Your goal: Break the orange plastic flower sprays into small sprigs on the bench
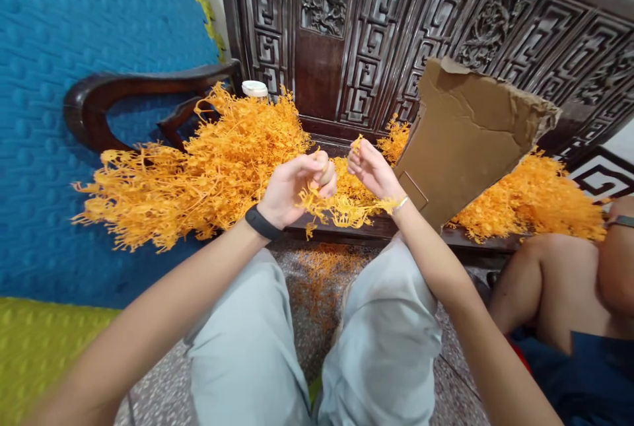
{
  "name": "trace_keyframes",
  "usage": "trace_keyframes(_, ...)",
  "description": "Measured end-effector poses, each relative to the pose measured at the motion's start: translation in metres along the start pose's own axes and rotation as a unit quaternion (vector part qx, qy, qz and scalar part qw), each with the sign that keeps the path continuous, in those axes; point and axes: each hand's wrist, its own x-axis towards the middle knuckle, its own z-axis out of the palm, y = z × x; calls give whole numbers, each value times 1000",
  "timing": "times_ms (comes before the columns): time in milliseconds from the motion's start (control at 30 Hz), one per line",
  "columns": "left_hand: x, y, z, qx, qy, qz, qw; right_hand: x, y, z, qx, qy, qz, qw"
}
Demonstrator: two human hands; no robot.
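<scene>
My left hand (298, 185), with a black band at the wrist, is closed on a small bunch of curly orange plastic pieces (311, 200) that dangle below its fingers. To its right and slightly higher, my right hand (372, 167) pinches a small orange plastic piece (357, 144) between thumb and fingertips. The two hands are a short way apart. Under and behind them, more loose orange pieces (349, 209) lie on the dark wooden bench. A large heap of stringy orange pieces (238, 155) rises on the left, close to my left hand.
A brown cardboard piece (468, 135) stands upright right of my hands. Beyond it lies another orange heap (525, 198). A white-lidded container (254, 88) sits behind the left heap. Carved dark wood (321, 69) backs the bench. Another person's leg (549, 281) is at right; orange scraps (321, 274) litter the floor.
</scene>
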Motion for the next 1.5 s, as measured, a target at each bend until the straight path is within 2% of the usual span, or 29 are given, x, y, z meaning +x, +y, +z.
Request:
trace_keyframes(133,5,-2,-10,-1,33,-20,999,12,15,-34,-59,136,30,988)
trace_keyframes(233,6,-2,-12,-19,94,-20,995,20,25,-57,-134,268,56,952)
trace_keyframes(300,7,-2,-10,-39,133,-13,990,24,31,-70,-166,333,70,926)
trace_keyframes(367,8,-3,-9,-51,151,-15,987,25,36,-80,-183,363,81,910)
trace_keyframes(467,9,-5,-10,-52,149,-18,987,26,45,-88,-201,367,103,902)
trace_keyframes(667,11,-10,-16,-26,138,-16,990,30,49,-86,-217,349,137,901)
trace_keyframes(867,14,-14,-20,34,146,14,989,29,33,-68,-209,316,114,918)
trace_keyframes(1000,14,-18,-24,93,143,28,985,21,16,-45,-185,189,52,963)
trace_keyframes(1100,14,-20,-25,128,133,43,982,10,0,-24,-189,88,-10,978)
trace_keyframes(1233,14,-21,-24,153,122,41,980,-11,-16,5,-248,-64,-65,964)
trace_keyframes(1300,14,-21,-24,159,121,37,979,-19,-18,15,-288,-103,-80,949)
trace_keyframes(1400,14,-21,-24,171,115,25,978,-25,-15,22,-329,-87,-102,935)
trace_keyframes(1500,13,-22,-23,179,98,5,979,-25,-12,21,-334,-65,-119,933)
